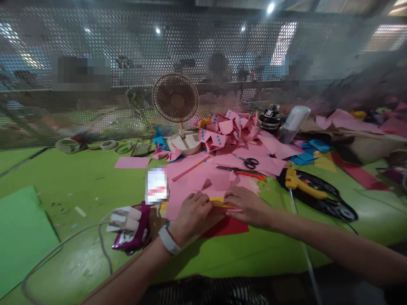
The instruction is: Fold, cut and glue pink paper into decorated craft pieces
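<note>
My left hand (194, 209), with a pale band (168, 239) at the wrist, has its fingers curled over the left end of a yellow piece of paper (217, 201). From the other side, my right hand (248, 206) pinches the right part of that paper, where a pink edge shows too. Fingers partly hide how the paper is folded. Beneath both hands lie a red sheet (232, 227) and large pink sheets (187, 169). Black-handled scissors (251, 162) and a dark, narrow blade-like tool (227, 168) rest just beyond.
A small fan (176, 99) stands at the back beside a heap of folded pink paper shapes (227, 129). A purple case with a white plug (132, 228) and cable sits left. Rightward are a yellow-handled tool (305, 186), blue scraps (307, 154) and a bottle (294, 123).
</note>
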Tool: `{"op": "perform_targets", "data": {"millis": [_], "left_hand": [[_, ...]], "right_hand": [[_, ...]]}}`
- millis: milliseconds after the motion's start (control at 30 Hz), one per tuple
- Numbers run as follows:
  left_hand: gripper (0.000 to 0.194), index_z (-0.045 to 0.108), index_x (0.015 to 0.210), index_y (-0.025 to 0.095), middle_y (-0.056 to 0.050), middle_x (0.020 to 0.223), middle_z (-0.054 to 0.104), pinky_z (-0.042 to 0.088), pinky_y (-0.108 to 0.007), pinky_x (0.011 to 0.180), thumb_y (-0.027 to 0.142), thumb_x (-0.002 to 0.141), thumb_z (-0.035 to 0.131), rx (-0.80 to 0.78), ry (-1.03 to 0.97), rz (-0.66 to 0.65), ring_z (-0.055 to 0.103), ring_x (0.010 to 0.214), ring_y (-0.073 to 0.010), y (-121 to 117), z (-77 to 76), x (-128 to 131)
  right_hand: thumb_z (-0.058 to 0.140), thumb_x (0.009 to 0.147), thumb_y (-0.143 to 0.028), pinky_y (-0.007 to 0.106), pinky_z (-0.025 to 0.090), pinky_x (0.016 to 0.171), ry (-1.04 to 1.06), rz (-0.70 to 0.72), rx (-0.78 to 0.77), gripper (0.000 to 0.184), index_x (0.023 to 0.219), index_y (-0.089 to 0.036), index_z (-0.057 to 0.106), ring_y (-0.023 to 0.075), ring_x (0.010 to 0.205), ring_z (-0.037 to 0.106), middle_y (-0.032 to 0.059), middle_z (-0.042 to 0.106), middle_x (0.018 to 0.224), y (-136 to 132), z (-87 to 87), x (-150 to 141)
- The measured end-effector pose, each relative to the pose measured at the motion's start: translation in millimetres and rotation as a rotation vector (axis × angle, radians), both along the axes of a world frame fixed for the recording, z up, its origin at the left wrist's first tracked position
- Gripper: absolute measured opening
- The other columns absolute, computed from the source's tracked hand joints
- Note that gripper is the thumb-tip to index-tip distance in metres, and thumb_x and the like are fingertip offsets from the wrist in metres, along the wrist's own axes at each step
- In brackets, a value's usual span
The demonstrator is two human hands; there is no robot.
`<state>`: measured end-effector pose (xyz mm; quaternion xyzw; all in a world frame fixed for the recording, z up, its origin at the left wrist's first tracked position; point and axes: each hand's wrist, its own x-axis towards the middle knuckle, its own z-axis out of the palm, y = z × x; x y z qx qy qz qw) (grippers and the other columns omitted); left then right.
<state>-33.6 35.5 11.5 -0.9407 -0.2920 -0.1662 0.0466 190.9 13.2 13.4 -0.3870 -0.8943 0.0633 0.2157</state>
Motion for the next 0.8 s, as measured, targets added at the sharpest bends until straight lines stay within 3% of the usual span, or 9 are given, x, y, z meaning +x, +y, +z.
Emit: {"op": "perform_targets", "data": {"millis": [133,333,567,800], "left_hand": [[0.030,0.062,0.082,0.017,-0.005,0.078,0.058,0.044,-0.033,0.066,0.041,0.089,0.046,-0.071,-0.020,0.030,0.054,0.074,-0.0187,1,-1.6,0],[0.020,0.064,0.091,0.021,-0.003,0.081,0.062,0.045,-0.031,0.067,0.027,0.091,0.045,-0.262,-0.072,0.023,0.056,0.075,-0.0162,5,5.2,-9],[0.017,0.066,0.096,0.023,-0.003,0.085,0.065,0.045,-0.031,0.071,0.027,0.088,0.051,-0.386,-0.126,0.041,0.057,0.079,-0.0161,13,6.2,-13],[0.018,0.065,0.096,0.021,-0.004,0.085,0.065,0.044,-0.032,0.074,0.017,0.085,0.052,-0.402,-0.119,0.056,0.057,0.081,-0.0171,13,5.1,-13]], "right_hand": [[0.050,0.088,-0.023,0.032,0.043,0.073,-0.115,0.003,0.020,0.015,0.090,-0.018,0.063,0.0180,0.082,0.054,0.0056,0.061,0.086,3,-6.8,-6],[0.050,0.089,-0.023,0.030,0.042,0.075,-0.055,-0.008,-0.067,0.015,0.088,-0.017,0.063,0.0169,0.083,0.055,0.0050,0.062,0.085,7,-10.2,-3],[0.052,0.088,-0.030,0.029,0.042,0.075,-0.003,-0.067,-0.194,0.017,0.083,-0.019,0.063,0.0155,0.081,0.055,0.0026,0.062,0.081,11,-10.0,-1],[0.052,0.088,-0.036,0.034,0.041,0.075,-0.139,-0.026,-0.031,0.023,0.097,-0.016,0.060,0.0197,0.085,0.053,0.0072,0.059,0.089,6,-3.5,-16]]}}
